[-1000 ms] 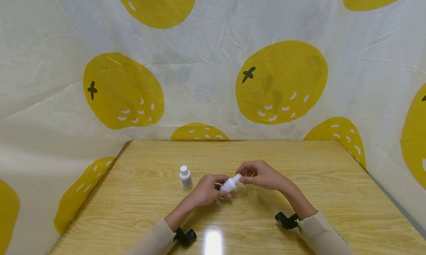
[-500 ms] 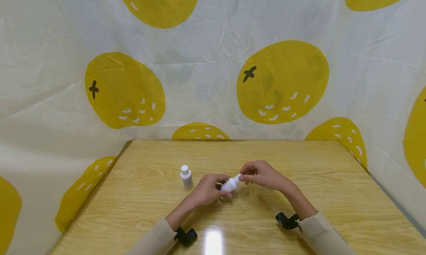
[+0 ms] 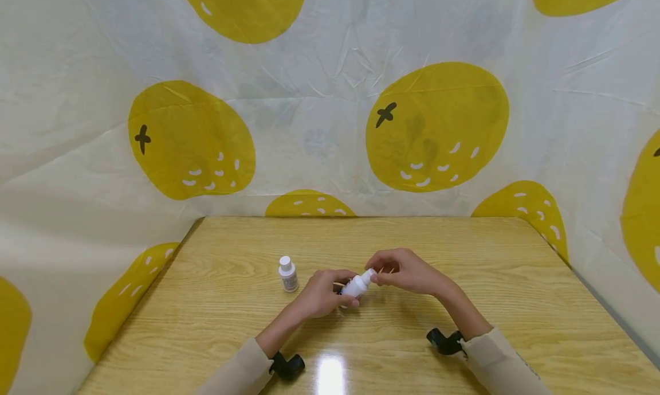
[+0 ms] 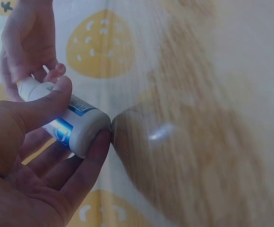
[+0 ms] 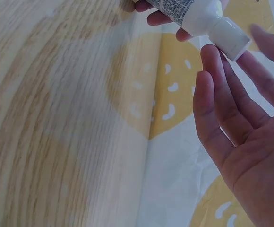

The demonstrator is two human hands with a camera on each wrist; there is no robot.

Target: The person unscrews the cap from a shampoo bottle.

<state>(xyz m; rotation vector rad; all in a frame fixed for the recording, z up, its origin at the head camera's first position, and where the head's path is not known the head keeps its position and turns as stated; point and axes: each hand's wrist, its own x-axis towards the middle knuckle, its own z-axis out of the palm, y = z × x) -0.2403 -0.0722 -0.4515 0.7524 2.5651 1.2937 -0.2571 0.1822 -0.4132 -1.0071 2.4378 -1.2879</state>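
A small white bottle (image 3: 354,287) with a blue-and-white label is tilted above the table, its capped end pointing up and right. My left hand (image 3: 322,294) grips its body, thumb on one side and fingers beneath, as the left wrist view shows. At the white cap (image 5: 229,38) is my right hand (image 3: 404,272), fingers bent about it. The right thumb (image 5: 271,45) looks blurred beside the cap in the right wrist view, and I cannot tell whether it touches. The cap sits on the bottle's neck. A second white capped bottle (image 3: 289,276) stands upright left of my left hand.
The wood-grain table (image 3: 232,337) extends around both hands and reflects a bright light at its near side. A pale cloth (image 3: 309,137) printed with yellow fruit hangs behind and beside it. Black wrist devices (image 3: 287,366) sit at both sleeve ends.
My right fingers turned and drew together at the cap half a second ago, and now they are spread back as before. The left hand and both bottles stay in place.
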